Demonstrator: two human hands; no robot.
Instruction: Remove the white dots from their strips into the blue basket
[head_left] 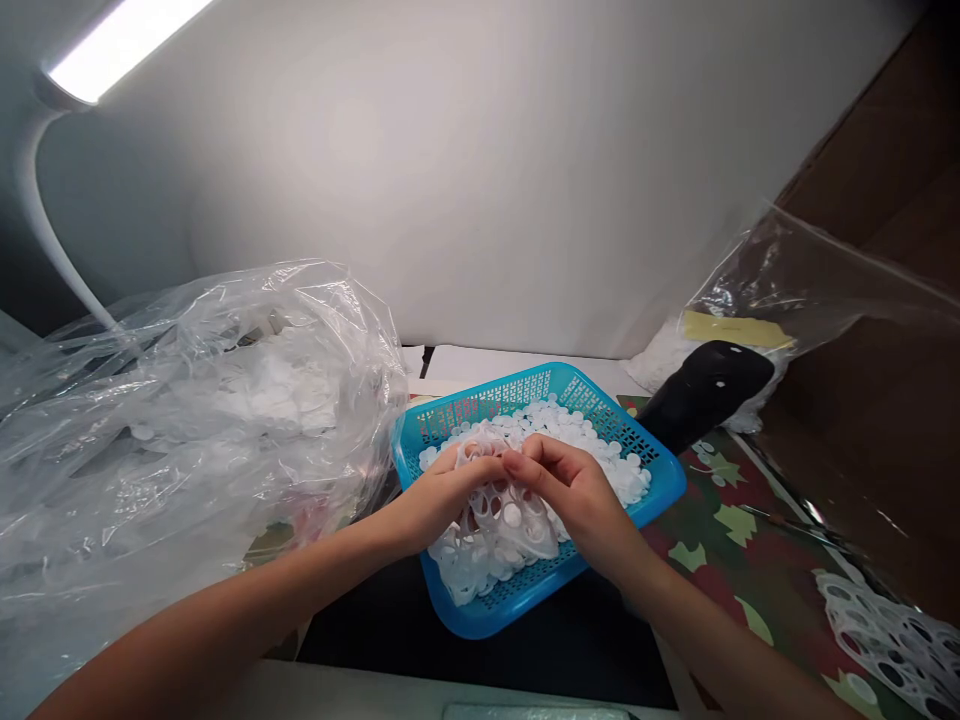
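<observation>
A blue plastic basket (480, 622) with perforated sides holds many small white discs (630, 478). Above its front half, a thin white sheet (536, 530) full of round holes is bunched between my hands. My left hand (442, 497) is wrapped round the sheet from the left, its thumb meeting my right fingertips. My right hand (574, 490) pinches the sheet's upper part from the right, with thumb and index finger together. A white disc shows in the lower part of the sheet.
At left lies a large clear plastic bag (300, 400) of white pieces, below a lamp (127, 45). A black object (712, 385) and another clear bag (750, 290) stand at right. A holed white sheet (885, 635) lies on the patterned cloth (720, 560).
</observation>
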